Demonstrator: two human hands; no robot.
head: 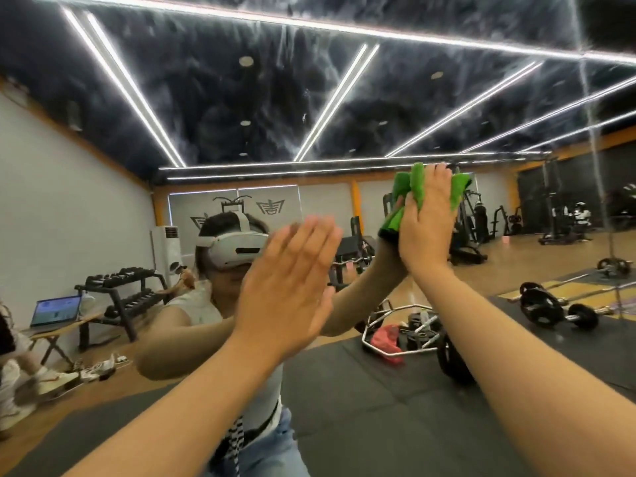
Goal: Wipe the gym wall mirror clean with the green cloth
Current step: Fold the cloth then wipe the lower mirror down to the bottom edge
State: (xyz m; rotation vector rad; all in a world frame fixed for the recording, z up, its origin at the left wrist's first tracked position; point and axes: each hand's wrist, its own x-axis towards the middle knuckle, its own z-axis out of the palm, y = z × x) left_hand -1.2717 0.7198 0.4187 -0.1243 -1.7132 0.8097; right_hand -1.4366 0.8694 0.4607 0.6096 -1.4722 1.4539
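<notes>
Green cloth (418,187) under right hand (426,222), streaked mirror (241,98), reflected barbell (557,313)

We see the wall mirror (241,98) spanning the frame, the green cloth (418,184) pressed against it upper right
</notes>
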